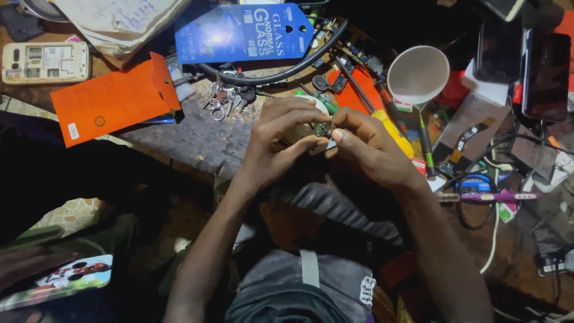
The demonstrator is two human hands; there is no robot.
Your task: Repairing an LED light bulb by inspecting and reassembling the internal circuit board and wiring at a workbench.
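I see my left hand (281, 140) and my right hand (365, 146) drawn close together over the middle of the bench, both pinched on one small circuit board (323, 129). It sits between the two thumbs, just past the right thumb tip and tucked under the curled left fingers. Only a dark green patch with tiny parts shows; the rest is hidden by my fingers, so I cannot tell its full outline.

I judge it very light and stiff, thin enough to snap or flex if squeezed flat, and small enough to slip away. I would hold it by its bare edges with fingertips, off the soldered parts, keeping pressure low.

Just beyond my left knuckles lies a bunch of keys (227, 98), and past that a blue card packet (242, 33) under a looping black cable (281, 75). Well off to the left of that hand is an orange card sleeve (113, 98) and an opened phone back (45, 63). Past my right hand stands a white funnel-shaped cup (417, 75), with a yellow-handled tool (394, 131) touching near my right knuckles. Further right are dark phones (545, 75) and a purple pen-like tool (499, 196).
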